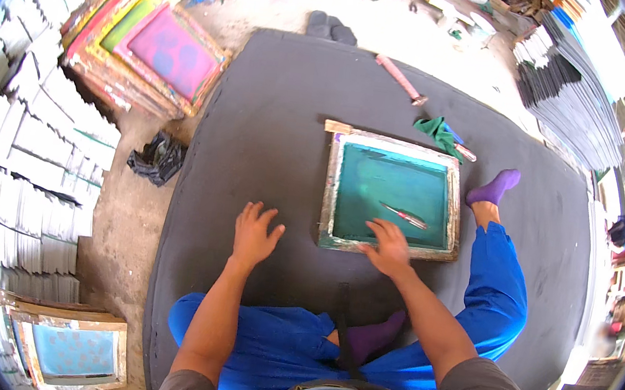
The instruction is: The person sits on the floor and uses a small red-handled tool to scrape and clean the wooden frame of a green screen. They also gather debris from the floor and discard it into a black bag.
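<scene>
In front of me lies a wooden screen-printing frame (pixel 332 182) with teal mesh (pixel 392 173), its edges worn and paint-stained. A screwdriver (pixel 406 216) with a clear reddish handle rests on the mesh. My right hand (pixel 391 249) is over the frame's near edge, fingers apart and a little blurred, just short of the screwdriver. Nothing shows in it. My left hand (pixel 255 236) is held over the dark mat (pixel 266 128), left of the frame, with its fingers spread and holding nothing.
Beyond the frame lie a hammer (pixel 401 80), a green cloth (pixel 435 130) and a red-handled tool (pixel 465 151). Stacked printing frames (pixel 167 47), a black plastic bag (pixel 157 158) and white paper stacks (pixel 31 163) stand left. Dark sandals (pixel 331 28) sit past the mat.
</scene>
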{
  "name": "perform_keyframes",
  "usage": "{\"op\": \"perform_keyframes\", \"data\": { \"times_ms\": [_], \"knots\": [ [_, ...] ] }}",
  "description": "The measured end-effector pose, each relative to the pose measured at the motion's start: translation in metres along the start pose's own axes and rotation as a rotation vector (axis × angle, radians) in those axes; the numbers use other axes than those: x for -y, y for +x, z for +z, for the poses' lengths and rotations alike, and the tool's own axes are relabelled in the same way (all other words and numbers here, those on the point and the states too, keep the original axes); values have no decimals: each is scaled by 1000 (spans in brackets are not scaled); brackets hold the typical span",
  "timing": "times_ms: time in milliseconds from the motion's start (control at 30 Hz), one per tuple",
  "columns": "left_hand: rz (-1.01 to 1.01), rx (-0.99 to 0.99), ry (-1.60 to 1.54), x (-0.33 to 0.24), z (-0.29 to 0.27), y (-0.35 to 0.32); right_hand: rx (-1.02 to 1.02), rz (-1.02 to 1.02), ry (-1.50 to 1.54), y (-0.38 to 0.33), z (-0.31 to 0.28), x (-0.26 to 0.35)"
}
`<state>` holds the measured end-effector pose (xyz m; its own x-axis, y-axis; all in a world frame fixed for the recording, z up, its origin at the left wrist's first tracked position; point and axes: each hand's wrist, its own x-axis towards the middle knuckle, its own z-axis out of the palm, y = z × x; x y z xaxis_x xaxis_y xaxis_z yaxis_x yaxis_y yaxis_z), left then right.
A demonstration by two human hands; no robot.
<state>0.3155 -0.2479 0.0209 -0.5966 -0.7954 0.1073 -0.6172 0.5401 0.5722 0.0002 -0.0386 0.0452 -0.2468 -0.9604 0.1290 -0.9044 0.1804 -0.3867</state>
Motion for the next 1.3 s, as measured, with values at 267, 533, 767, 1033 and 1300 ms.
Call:
{"op": "perform_keyframes", "data": {
  "times_ms": [267, 533, 767, 1033, 1300],
  "knots": [
    [-362, 180, -329, -82, 71, -26, 154, 45, -157, -57, -28, -76],
    [-749, 69, -749, -110, 84, -63, -11, -24, 79, 10, -1, 26],
    [-677, -62, -675, -64, 73, -65, -51, 155, 191, 64, 71, 132],
    [-588, -53, -516, -78, 71, -77, 43, 148, 240, 34, 74, 70],
    [-507, -71, -494, -76, 105, -51, 165, -68, -112, -11, -16, -18]
  ]
}}
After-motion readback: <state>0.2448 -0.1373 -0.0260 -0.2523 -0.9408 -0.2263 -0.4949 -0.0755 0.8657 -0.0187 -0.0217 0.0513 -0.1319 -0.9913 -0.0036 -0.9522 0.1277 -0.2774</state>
